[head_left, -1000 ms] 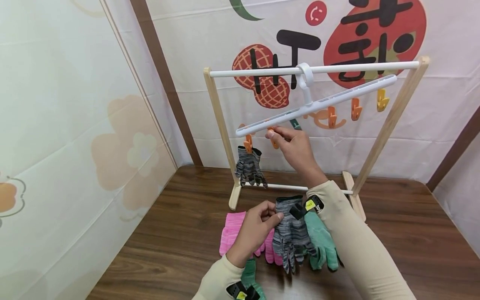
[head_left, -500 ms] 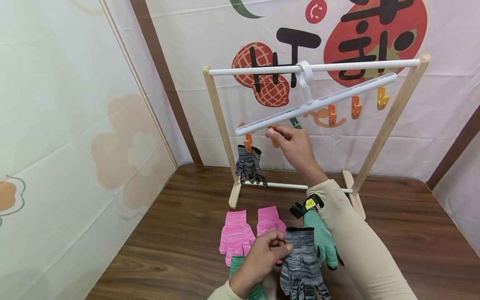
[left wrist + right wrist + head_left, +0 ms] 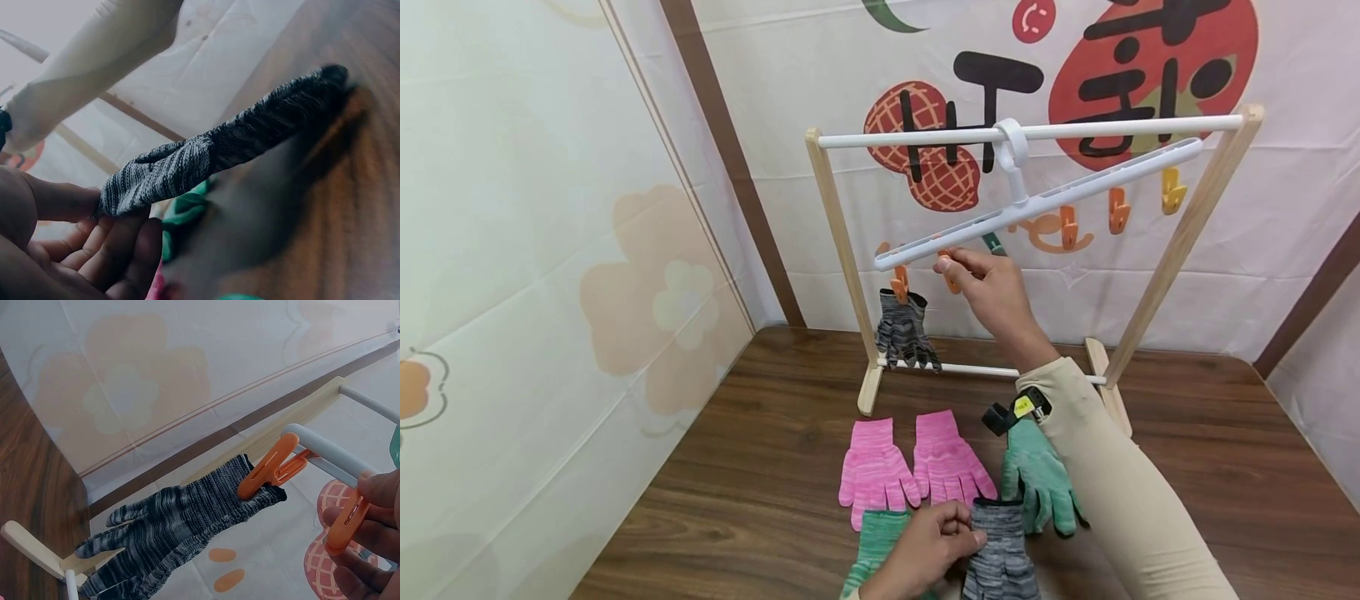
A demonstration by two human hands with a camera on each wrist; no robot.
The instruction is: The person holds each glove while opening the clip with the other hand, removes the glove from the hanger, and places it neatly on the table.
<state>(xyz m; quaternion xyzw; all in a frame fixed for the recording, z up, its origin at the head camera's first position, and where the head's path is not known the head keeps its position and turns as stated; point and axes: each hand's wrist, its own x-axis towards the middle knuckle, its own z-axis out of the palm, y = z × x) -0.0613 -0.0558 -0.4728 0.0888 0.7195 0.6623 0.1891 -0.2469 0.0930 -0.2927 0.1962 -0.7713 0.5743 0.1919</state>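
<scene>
My left hand [image 3: 925, 550] pinches the cuff edge of a grey-black striped glove [image 3: 1000, 546] low over the table; its fingers run out of the head view. In the left wrist view that glove [image 3: 181, 165] stretches away from my thumb and fingertips. Up at the white hanger [image 3: 970, 232], my right hand [image 3: 992, 292] pinches an orange clip [image 3: 347, 522] between thumb and fingers. Beside it, another orange clip [image 3: 269, 467] holds a matching striped glove [image 3: 181, 519] by its cuff, fingers hanging down.
Two pink gloves [image 3: 874, 467] and two green gloves [image 3: 1041, 475] lie on the brown table [image 3: 737, 492]. The hanger hooks over the top bar [image 3: 910, 139] of a wooden rack. Orange clips [image 3: 1118, 211] and a yellow clip [image 3: 1172, 192] hang from its right half.
My left hand has drawn the striped glove down towards me, away from the rack, uncovering the pink gloves. The right hand stays at the same clip.
</scene>
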